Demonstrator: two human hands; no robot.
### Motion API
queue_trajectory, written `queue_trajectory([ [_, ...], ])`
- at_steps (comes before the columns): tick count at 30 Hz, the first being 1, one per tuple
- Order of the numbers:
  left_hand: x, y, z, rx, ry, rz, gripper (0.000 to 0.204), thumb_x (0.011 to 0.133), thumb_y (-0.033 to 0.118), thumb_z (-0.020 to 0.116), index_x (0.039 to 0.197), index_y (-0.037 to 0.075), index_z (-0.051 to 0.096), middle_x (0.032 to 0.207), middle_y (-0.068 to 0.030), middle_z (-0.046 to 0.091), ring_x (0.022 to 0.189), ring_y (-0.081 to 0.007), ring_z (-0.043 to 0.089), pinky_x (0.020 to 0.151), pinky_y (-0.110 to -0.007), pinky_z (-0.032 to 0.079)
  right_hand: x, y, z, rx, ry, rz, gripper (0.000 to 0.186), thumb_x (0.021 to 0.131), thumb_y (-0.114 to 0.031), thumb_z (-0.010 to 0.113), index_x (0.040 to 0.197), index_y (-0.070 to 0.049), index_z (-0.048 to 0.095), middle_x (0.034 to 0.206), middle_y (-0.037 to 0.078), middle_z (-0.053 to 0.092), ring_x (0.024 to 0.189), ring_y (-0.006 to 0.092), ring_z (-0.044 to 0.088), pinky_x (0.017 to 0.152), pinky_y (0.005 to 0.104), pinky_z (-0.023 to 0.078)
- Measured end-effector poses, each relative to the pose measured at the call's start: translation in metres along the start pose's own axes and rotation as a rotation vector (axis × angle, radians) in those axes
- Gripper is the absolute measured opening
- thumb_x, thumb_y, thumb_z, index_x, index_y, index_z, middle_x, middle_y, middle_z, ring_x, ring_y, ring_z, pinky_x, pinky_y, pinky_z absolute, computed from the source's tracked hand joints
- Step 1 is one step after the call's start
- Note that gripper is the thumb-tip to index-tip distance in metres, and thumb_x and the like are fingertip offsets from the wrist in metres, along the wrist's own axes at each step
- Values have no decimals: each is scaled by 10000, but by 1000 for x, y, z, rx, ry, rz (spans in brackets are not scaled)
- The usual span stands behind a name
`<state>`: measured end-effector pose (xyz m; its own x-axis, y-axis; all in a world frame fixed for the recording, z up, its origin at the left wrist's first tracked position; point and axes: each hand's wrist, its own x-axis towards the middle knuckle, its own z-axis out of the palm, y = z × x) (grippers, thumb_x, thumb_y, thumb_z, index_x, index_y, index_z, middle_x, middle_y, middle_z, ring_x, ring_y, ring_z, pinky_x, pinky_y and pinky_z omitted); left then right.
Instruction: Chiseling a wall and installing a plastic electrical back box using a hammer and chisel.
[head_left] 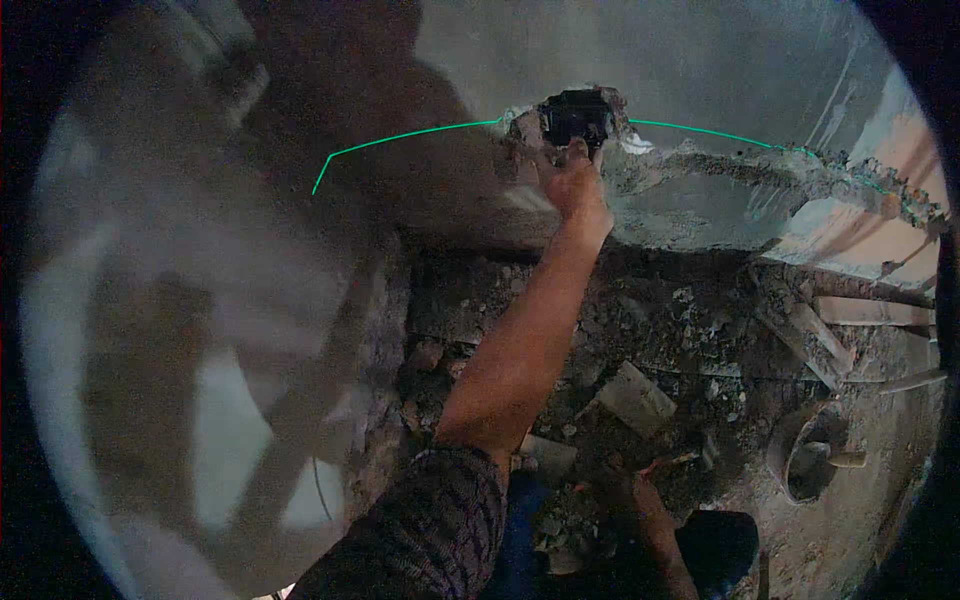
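Across the upper frame spreads a grey wall (700, 70); in its broken recess (526, 130), upper centre, sits a black box (577, 108), probably light, stiff plastic, best held by its rim. The left hand (574, 186) pinches its lower edge; the right hand (630, 480), lower centre, is too dim to tell.

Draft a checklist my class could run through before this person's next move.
1. Left hand touching the black box: ok, at its lower part.
2. Box at the broken wall opening: ok.
3. Green line showing on both sides of the box: ok.
4. Box square to that line: cannot tell; the fisheye bends edges.
5. Right hand empty: cannot tell; too dim.
6. Floor below free of rubble: not ok; broken pieces lie there.
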<state>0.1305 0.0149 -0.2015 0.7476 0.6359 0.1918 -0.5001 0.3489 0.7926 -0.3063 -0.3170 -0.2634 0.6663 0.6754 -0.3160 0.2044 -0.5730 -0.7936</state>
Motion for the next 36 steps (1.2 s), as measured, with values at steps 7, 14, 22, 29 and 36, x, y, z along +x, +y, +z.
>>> queue_trajectory([
  [7,-1,-6,2,-170,-222,226,790,781,197,714,1502,187,390,1536,-178,379,1422,-309,373,1174,-549,245,8,-26,-11,189,-154,216,536,945,-155,575,1445,-19,440,1394,198,534,1191,298,594,911,437,515],
  [14,-17,71,42,-273,194,-321,720,904,406,699,1496,199,344,1349,-132,465,1200,-317,521,1020,-522,491,3,-43,-22,101,136,-70,454,900,0,568,1348,24,498,1225,210,626,1011,388,659,833,467,540],
  [22,-21,108,58,-198,258,-396,616,891,474,708,1378,201,450,1048,-96,503,960,-242,564,891,-454,583,14,-66,-38,-36,-179,194,409,1007,-235,448,1348,-27,534,1245,194,614,1150,331,602,950,456,487],
  [29,-26,118,55,-289,219,-399,922,789,508,802,1441,19,369,1437,-186,385,1141,-350,545,835,-417,648,-1,-4,5,-304,100,-196,364,931,-115,549,1280,-18,576,1226,183,616,1115,370,605,922,460,502],
  [36,-22,117,55,-256,174,-371,1006,757,570,804,1476,46,335,1452,-181,350,1136,-342,554,841,-422,642,-3,-4,-6,-168,-79,43,350,919,-83,579,1265,-34,578,1194,153,625,1085,353,608,923,468,500],
])
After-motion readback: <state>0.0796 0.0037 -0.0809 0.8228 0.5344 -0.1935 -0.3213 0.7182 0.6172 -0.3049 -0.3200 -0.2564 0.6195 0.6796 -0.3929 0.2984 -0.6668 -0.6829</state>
